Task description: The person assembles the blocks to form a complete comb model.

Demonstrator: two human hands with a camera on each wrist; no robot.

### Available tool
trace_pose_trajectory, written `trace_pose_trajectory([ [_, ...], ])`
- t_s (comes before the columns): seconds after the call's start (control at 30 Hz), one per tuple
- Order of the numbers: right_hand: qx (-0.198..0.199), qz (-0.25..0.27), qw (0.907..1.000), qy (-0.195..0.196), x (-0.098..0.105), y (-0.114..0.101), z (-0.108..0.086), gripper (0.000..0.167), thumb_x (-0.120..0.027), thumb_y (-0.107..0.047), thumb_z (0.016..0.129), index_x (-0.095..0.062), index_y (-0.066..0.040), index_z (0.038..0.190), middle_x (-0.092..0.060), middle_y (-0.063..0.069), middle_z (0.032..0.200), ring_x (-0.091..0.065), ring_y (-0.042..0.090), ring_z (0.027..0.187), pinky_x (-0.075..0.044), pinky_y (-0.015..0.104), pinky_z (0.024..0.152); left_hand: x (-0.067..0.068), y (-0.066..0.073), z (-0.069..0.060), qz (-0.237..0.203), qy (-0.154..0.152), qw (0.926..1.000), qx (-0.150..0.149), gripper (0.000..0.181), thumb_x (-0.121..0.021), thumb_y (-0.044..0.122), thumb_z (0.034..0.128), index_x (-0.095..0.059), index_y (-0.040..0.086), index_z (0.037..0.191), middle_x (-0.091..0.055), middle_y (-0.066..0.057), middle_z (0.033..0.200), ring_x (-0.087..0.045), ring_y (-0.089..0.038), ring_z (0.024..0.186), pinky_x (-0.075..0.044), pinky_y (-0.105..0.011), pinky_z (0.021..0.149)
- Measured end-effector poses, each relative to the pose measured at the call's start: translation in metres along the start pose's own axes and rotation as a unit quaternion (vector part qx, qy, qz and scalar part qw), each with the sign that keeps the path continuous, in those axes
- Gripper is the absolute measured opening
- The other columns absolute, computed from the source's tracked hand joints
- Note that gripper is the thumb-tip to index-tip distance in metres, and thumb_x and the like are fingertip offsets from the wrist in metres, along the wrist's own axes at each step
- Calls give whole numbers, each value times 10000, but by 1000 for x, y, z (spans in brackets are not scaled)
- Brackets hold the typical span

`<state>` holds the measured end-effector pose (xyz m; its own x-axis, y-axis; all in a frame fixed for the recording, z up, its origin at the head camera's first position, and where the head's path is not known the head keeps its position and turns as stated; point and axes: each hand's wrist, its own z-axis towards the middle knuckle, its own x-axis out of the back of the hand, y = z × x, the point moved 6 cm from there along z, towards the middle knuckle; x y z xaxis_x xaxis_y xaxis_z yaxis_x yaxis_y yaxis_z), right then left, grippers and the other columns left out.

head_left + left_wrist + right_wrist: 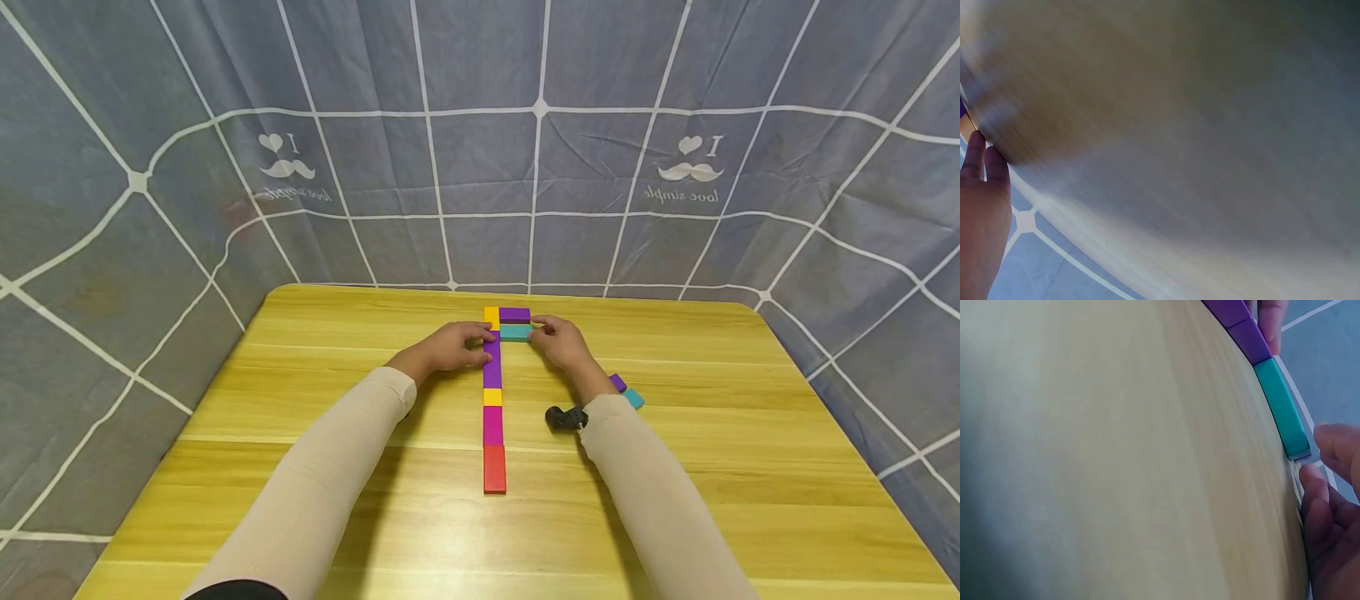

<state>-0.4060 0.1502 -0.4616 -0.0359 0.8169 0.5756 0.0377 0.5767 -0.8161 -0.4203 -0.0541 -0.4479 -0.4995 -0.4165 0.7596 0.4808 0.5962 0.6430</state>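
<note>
Flat coloured blocks form a column on the table: a yellow block (491, 316) at the far end, purple blocks (492, 373), another yellow block (492, 397), a magenta block (492, 426) and a red block (494, 469). Rightward from the column's far end extend a purple block (514, 315) and, nearer, a teal block (515, 333). My left hand (454, 346) rests its extended fingertips against the column's left side, by the upper purple block. At the teal block's right end is my right hand (562, 342), thumb and fingers loosely bent around nothing.
A loose purple block (617, 382) and a loose teal block (633, 398) lie right of the column, partly behind the right forearm. A black wrist camera (566, 418) sits at the right cuff. Grey checked curtain (480, 167) surrounds the wooden table (712, 467).
</note>
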Motion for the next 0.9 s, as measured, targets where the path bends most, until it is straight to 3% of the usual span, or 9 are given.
trace_pose_trajectory([
  [0.13,72,-94,9999,57,0,-1,1,406,-612,-151,968,-597,-55,1362,-620,142,1063,-535,286,992,-445,416,940,0,-1,1,22,-7,10000,-26,437,-689,245,945,-622,84,1346,-432,-85,1532,-338,-277,1438,-231,-386,1191],
  [0.57,120,-400,9991,41,-3,-8,-1,397,-589,-94,974,-575,-22,1365,-633,149,1068,-552,308,1018,-440,461,996,0,-3,2,-4,50,10000,-61,430,-693,242,941,-629,86,1337,-437,-97,1527,-344,-285,1434,-234,-386,1190],
  [0.9,61,-14,10000,20,-2,-1,0,405,-587,-91,979,-565,-23,1378,-630,169,1103,-565,321,1072,-445,451,1002,1,-2,1,78,21,9999,-95,437,-688,241,943,-622,89,1348,-438,-90,1527,-347,-283,1432,-238,-386,1188],
])
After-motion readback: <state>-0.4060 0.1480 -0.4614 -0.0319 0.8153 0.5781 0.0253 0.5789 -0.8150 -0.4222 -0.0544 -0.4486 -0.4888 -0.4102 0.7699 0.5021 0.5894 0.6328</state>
